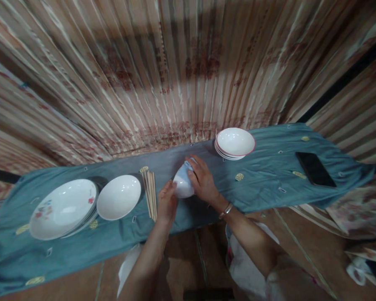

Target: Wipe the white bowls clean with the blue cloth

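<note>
Above the middle of the table, a small white bowl (183, 189) is tilted between my two hands. My left hand (168, 200) grips its left edge, fingers closed on the rim. My right hand (203, 177) presses a light blue cloth (185, 168) against the upper right side of the bowl, with its fingers closed over the cloth. Part of the bowl and cloth is hidden by my fingers. Just left of my left hand lie several wooden chopsticks (151, 194).
A stack of red-rimmed white bowls (236, 142) stands right of centre at the back. To the left are a white bowl (119, 198) and stacked floral plates (64, 207). A black phone (315, 169) lies on the right of the teal tablecloth (266, 179). Behind hangs a pleated curtain (188, 75).
</note>
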The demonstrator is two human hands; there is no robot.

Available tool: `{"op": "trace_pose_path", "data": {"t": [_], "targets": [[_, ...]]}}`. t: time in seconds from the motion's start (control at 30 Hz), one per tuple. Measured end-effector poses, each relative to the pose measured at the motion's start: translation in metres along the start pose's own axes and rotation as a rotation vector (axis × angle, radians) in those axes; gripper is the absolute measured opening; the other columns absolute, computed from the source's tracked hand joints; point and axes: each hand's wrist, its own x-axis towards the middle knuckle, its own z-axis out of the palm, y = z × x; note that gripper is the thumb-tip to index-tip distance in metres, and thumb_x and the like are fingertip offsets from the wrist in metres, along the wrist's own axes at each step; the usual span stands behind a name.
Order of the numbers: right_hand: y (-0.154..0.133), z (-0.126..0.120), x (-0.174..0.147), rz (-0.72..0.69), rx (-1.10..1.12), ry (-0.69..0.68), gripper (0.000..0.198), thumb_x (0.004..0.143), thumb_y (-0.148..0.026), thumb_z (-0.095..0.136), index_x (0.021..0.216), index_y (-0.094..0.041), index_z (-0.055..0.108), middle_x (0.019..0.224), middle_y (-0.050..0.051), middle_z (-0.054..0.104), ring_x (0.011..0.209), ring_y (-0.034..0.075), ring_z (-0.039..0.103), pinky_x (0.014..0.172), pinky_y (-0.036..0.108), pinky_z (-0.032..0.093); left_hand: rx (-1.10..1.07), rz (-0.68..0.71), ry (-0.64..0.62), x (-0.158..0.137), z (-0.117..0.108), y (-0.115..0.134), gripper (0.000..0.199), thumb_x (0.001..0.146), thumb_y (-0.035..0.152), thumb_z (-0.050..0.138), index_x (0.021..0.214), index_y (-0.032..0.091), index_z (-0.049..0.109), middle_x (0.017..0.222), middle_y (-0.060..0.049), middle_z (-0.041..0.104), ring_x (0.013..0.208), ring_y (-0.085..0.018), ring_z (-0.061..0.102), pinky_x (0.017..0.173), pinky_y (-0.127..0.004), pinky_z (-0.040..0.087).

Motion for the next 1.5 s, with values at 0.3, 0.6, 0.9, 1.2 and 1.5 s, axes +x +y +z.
{"op": "trace_pose_path", "data": {"t": [0.3,0.6,0.9,1.2,1.5], "targets": [[0.033,0.012,-0.001,0.390,0.377,0.114,0.055,0.104,-0.054,0.036,0.137,-0.019,0.063,0.137,0.013,0.069,0.130,0.025,0.063,0.118,0.047,0.047,-0.048,-0.006,0.063,-0.001,0.006,-0.003,0.042,0.050,0.045,0.097,0.069,0.016,0.073,0.069,0.000,0.072,0.067,-0.013,0.064,0.070,-0.025,0.050],[-0.007,-0.002,-0.007,-0.145,-0.080,-0.030,0.048,0.104,-0.037,0.043,0.146,-0.017,0.056,0.157,0.017,0.050,0.152,0.033,0.036,0.126,0.061,0.032,-0.078,0.017,0.030,0.007,0.004,-0.014,0.039,0.054,0.038,0.095,0.076,0.015,0.072,0.073,0.001,0.072,0.065,-0.010,0.062,0.067,-0.022,0.049],[0.013,-0.005,0.004,0.081,0.150,0.043,0.045,0.104,-0.041,0.041,0.140,-0.021,0.061,0.147,0.014,0.060,0.141,0.026,0.052,0.123,0.051,0.039,-0.005,0.037,0.028,0.006,0.007,-0.013,0.039,0.058,0.046,0.092,0.076,0.015,0.076,0.075,-0.004,0.075,0.079,-0.020,0.071,0.079,-0.031,0.054],[0.039,0.023,-0.001,0.574,0.609,0.138,0.060,0.096,-0.063,0.043,0.130,-0.020,0.066,0.136,0.011,0.069,0.131,0.025,0.060,0.122,0.043,0.039,-0.055,0.002,0.087,0.008,0.001,-0.012,0.051,0.052,0.050,0.096,0.082,0.013,0.080,0.080,-0.010,0.080,0.091,-0.028,0.076,0.088,-0.035,0.059],[0.060,0.049,-0.020,0.808,0.741,0.192,0.071,0.088,-0.073,0.048,0.133,-0.023,0.066,0.148,0.009,0.062,0.145,0.027,0.048,0.129,0.048,0.027,-0.085,-0.018,0.112,0.012,-0.007,-0.012,0.049,0.055,0.046,0.094,0.087,0.012,0.079,0.087,-0.011,0.081,0.099,-0.030,0.075,0.095,-0.039,0.057]]}}
